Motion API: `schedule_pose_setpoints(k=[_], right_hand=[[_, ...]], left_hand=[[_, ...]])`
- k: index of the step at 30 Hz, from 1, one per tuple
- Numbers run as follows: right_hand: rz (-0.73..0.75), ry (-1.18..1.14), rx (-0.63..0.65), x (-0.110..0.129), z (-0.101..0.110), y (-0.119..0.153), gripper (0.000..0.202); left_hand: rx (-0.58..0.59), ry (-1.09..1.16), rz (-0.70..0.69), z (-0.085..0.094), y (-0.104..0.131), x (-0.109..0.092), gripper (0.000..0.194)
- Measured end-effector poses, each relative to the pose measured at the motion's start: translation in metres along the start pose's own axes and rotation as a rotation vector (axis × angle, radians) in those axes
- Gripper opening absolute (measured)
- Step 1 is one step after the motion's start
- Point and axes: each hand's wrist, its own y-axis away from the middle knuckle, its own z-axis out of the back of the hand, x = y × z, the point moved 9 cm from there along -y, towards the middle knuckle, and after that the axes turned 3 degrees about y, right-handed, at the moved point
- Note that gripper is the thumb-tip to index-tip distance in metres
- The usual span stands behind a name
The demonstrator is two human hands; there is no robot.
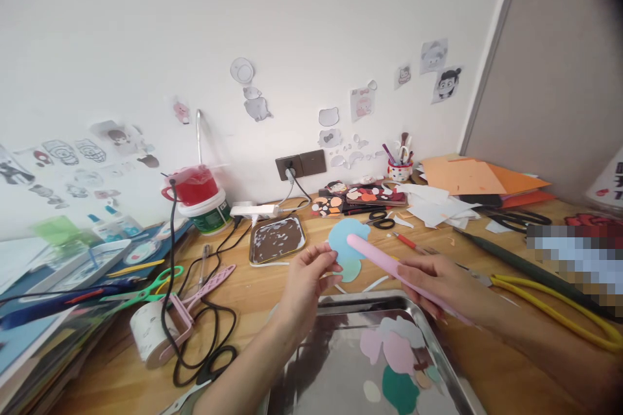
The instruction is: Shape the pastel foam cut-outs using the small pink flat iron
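Note:
My left hand (314, 272) pinches the edge of a light blue paper cutout (343, 235), held up above the far edge of a metal tray. A pale green rounded piece (349, 270) shows just below the blue one; whether the two are joined I cannot tell. My right hand (438, 282) is wrapped round a long pink rod (384, 262) with a rounded tip. The rod's tip overlaps the right part of the blue cutout in view. In the metal tray (403, 303) lie pink cutouts (396, 350), a dark green cutout (400, 390) and other small pieces.
Left of the tray are black-handled scissors (214, 366), a lint roller (153, 332), black cables and green scissors (146, 288). A brown tray (277, 240) lies behind. Yellow-handled pliers (549, 308), orange paper (467, 178) and white scraps (438, 207) occupy the right side.

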Motion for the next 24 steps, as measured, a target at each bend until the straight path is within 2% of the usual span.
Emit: schedule_pose_setpoints(k=[7, 13, 18, 24], right_hand=[[-0.007, -0.003, 0.012, 0.005, -0.006, 0.003, 0.037], [0.005, 0.002, 0.060, 0.008, -0.014, 0.007, 0.037], [-0.002, -0.033, 0.017, 0.001, -0.009, 0.004, 0.034], [-0.009, -0.068, -0.016, 0.005, 0.000, 0.002, 0.034]], left_hand=[[0.045, -0.092, 0.052, -0.006, 0.002, 0.009, 0.026], [0.037, -0.155, 0.052, -0.005, 0.004, 0.013, 0.022], [0.046, -0.117, 0.044, -0.007, 0.005, 0.009, 0.018], [0.045, -0.101, 0.047, -0.005, 0.005, 0.008, 0.016]])
